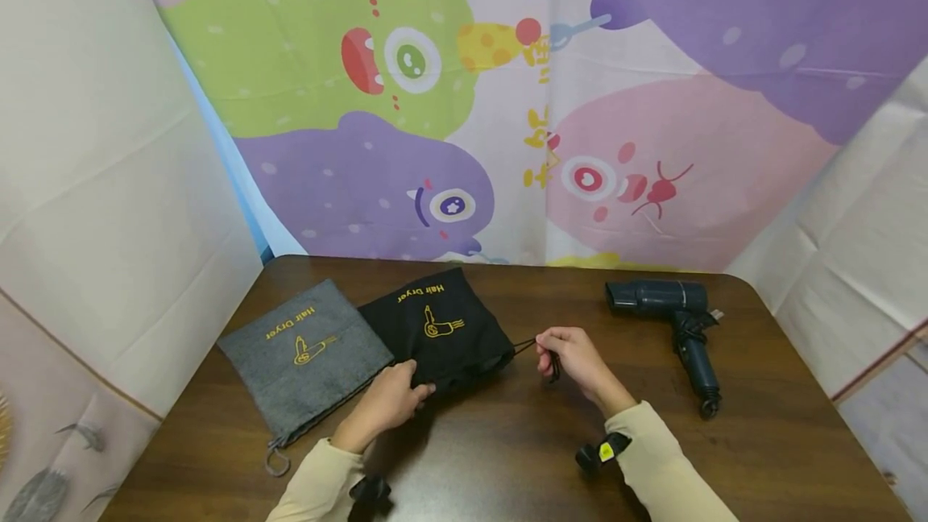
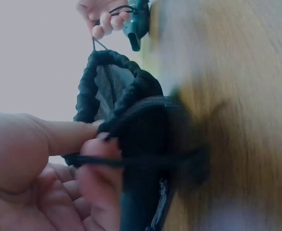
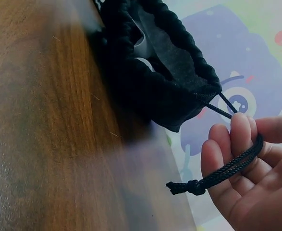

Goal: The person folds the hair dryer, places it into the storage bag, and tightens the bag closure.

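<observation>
Centrally, the black bag [image 1: 435, 321] lies on the counter [image 1: 507, 457], its gathered mouth partly open and a pale object [image 3: 143, 48] visible inside. Of the two hands, the right hand [image 1: 573, 357] pinches the cord [image 3: 232, 167], which runs straight from one end of the mouth; the left hand [image 1: 387, 397] pinches the opposite end. The grey bag [image 1: 308, 353] adjoins at left; the dryer [image 1: 656, 298] lies well apart at right. Behind hangs a printed cloth [image 1: 435, 119].

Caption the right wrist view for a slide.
The right hand pinches the drawstring of an open-mouthed black bag with a gathered rim.
</observation>
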A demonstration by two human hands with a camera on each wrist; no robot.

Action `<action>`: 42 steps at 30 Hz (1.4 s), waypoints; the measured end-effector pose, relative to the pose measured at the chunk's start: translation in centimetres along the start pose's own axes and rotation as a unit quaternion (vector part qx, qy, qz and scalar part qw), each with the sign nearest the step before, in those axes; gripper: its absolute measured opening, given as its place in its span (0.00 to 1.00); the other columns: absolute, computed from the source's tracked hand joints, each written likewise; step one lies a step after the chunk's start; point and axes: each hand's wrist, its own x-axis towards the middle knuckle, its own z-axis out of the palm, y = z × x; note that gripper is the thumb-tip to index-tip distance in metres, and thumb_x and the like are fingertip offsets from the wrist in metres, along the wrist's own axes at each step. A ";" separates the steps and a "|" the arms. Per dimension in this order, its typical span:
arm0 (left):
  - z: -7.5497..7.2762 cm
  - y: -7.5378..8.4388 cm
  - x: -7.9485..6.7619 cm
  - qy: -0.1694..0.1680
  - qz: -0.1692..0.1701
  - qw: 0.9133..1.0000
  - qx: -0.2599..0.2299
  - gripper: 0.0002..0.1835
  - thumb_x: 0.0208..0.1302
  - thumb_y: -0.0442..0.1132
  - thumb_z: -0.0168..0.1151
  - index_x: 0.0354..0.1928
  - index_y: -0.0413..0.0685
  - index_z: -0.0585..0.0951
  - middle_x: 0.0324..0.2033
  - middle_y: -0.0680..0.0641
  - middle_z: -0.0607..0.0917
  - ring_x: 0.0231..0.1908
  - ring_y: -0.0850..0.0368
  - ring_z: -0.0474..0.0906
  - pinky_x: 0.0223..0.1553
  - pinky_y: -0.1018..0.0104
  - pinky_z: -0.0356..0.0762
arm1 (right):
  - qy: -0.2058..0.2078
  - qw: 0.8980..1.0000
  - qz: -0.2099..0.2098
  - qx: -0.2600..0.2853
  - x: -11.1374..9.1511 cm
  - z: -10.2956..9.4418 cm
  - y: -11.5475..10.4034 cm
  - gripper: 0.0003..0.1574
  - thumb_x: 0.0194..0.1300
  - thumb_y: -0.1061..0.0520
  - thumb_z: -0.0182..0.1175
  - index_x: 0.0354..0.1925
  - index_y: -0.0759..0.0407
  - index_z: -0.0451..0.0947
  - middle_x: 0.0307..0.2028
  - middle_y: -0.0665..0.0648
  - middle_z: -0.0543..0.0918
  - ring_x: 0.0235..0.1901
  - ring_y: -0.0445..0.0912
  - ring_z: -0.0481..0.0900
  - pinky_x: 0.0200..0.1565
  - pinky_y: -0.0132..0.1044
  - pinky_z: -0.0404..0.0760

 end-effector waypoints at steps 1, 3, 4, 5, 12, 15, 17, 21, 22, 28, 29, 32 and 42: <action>-0.1 -0.1 0.1 -0.003 -0.002 1.000 0.003 0.11 0.63 0.42 0.64 0.31 0.41 0.77 0.21 0.48 0.82 0.22 0.55 0.79 0.28 0.61 0.74 | 0.000 1.000 0.000 -0.001 0.0 0.0 0.0 0.14 0.71 0.63 0.49 0.31 0.73 0.72 0.16 0.50 0.76 0.19 0.41 0.75 0.27 0.34 0.78; -0.4 -0.1 0.2 -0.008 -0.008 1.000 0.020 0.14 0.62 0.45 0.66 0.32 0.39 0.80 0.24 0.46 0.83 0.27 0.51 0.79 0.32 0.58 0.75 | 0.001 1.000 -0.001 0.000 0.1 0.0 0.0 0.14 0.71 0.63 0.49 0.30 0.73 0.72 0.16 0.50 0.76 0.19 0.41 0.75 0.27 0.34 0.78; -0.6 -0.1 0.2 -0.012 -0.012 0.999 0.028 0.15 0.61 0.46 0.66 0.31 0.40 0.80 0.24 0.46 0.82 0.27 0.51 0.78 0.32 0.58 0.74 | 0.002 1.000 -0.002 0.001 0.1 0.0 0.0 0.14 0.71 0.63 0.49 0.30 0.73 0.72 0.16 0.50 0.76 0.19 0.41 0.75 0.27 0.34 0.78; -0.8 -0.1 0.2 -0.016 -0.017 0.999 0.031 0.16 0.61 0.47 0.67 0.29 0.40 0.81 0.23 0.47 0.80 0.27 0.51 0.76 0.31 0.58 0.73 | 0.002 1.000 -0.003 0.002 0.1 0.0 -0.1 0.14 0.71 0.63 0.49 0.30 0.73 0.72 0.16 0.50 0.76 0.18 0.41 0.75 0.27 0.34 0.78; -2.1 -0.4 -0.7 -0.054 -0.006 0.998 0.024 0.19 0.61 0.49 0.66 0.17 0.46 0.84 0.15 0.54 0.80 0.18 0.61 0.68 0.23 0.66 0.67 | 0.002 1.000 -0.005 0.007 0.1 -0.1 -0.1 0.14 0.71 0.63 0.49 0.30 0.71 0.72 0.16 0.50 0.76 0.19 0.41 0.76 0.27 0.34 0.79; -2.5 -0.8 -0.9 -0.055 0.029 0.998 0.001 0.18 0.65 0.46 0.62 0.18 0.47 0.85 0.19 0.51 0.85 0.18 0.61 0.69 0.24 0.67 0.68 | 0.006 1.000 -0.002 0.009 0.1 -0.3 -0.1 0.14 0.71 0.63 0.49 0.30 0.71 0.72 0.17 0.50 0.76 0.19 0.41 0.76 0.28 0.34 0.79; -2.7 -1.2 -0.8 -0.053 0.046 0.997 -0.025 0.19 0.67 0.46 0.60 0.20 0.47 0.84 0.19 0.52 0.82 0.18 0.61 0.68 0.23 0.67 0.67 | 0.010 1.000 -0.003 0.010 0.1 -0.4 0.0 0.14 0.71 0.62 0.49 0.31 0.72 0.72 0.17 0.50 0.77 0.19 0.41 0.76 0.28 0.34 0.79; -2.6 -1.9 -0.5 -0.054 0.049 0.994 -0.082 0.20 0.70 0.47 0.56 0.22 0.46 0.81 0.16 0.55 0.72 0.15 0.62 0.64 0.21 0.67 0.65 | 0.016 1.000 -0.009 0.016 0.1 -0.4 0.0 0.14 0.71 0.62 0.49 0.30 0.70 0.73 0.17 0.50 0.77 0.20 0.41 0.77 0.29 0.34 0.79; -2.6 -2.1 -0.4 -0.055 0.049 0.993 -0.097 0.20 0.71 0.47 0.55 0.22 0.44 0.81 0.16 0.55 0.70 0.15 0.63 0.64 0.21 0.68 0.66 | 0.017 1.000 -0.011 0.018 0.2 -0.5 -0.1 0.14 0.72 0.62 0.49 0.29 0.69 0.73 0.17 0.50 0.77 0.20 0.41 0.77 0.29 0.34 0.79; -2.6 -2.7 -0.3 -0.050 0.025 0.980 -0.191 0.23 0.72 0.46 0.54 0.26 0.31 0.78 0.16 0.55 0.71 0.19 0.63 0.64 0.22 0.70 0.64 | 0.022 0.999 -0.022 0.031 0.1 -0.4 -0.4 0.14 0.72 0.62 0.49 0.29 0.67 0.73 0.18 0.50 0.77 0.21 0.41 0.77 0.29 0.34 0.79; -2.6 -2.7 -0.3 -0.047 0.017 0.978 -0.202 0.24 0.72 0.46 0.54 0.27 0.30 0.78 0.15 0.55 0.71 0.19 0.63 0.64 0.21 0.70 0.63 | 0.022 0.999 -0.024 0.032 0.0 -0.5 -0.4 0.14 0.72 0.62 0.49 0.29 0.67 0.73 0.18 0.50 0.77 0.21 0.41 0.77 0.29 0.34 0.79; -2.8 -2.8 -0.4 -0.042 0.002 0.973 -0.227 0.24 0.72 0.45 0.54 0.27 0.27 0.77 0.15 0.55 0.71 0.18 0.64 0.63 0.20 0.71 0.61 | 0.017 0.999 -0.034 0.037 -0.1 -0.6 -0.5 0.15 0.72 0.61 0.49 0.29 0.68 0.72 0.19 0.50 0.77 0.21 0.41 0.77 0.29 0.34 0.79; -3.8 -3.4 -0.9 -0.045 -0.003 0.961 -0.274 0.25 0.72 0.44 0.54 0.29 0.23 0.74 0.15 0.54 0.71 0.19 0.64 0.64 0.21 0.72 0.61 | 0.022 0.996 -0.036 0.079 0.2 -1.1 -0.4 0.15 0.72 0.61 0.50 0.26 0.62 0.73 0.17 0.48 0.78 0.21 0.40 0.79 0.30 0.35 0.80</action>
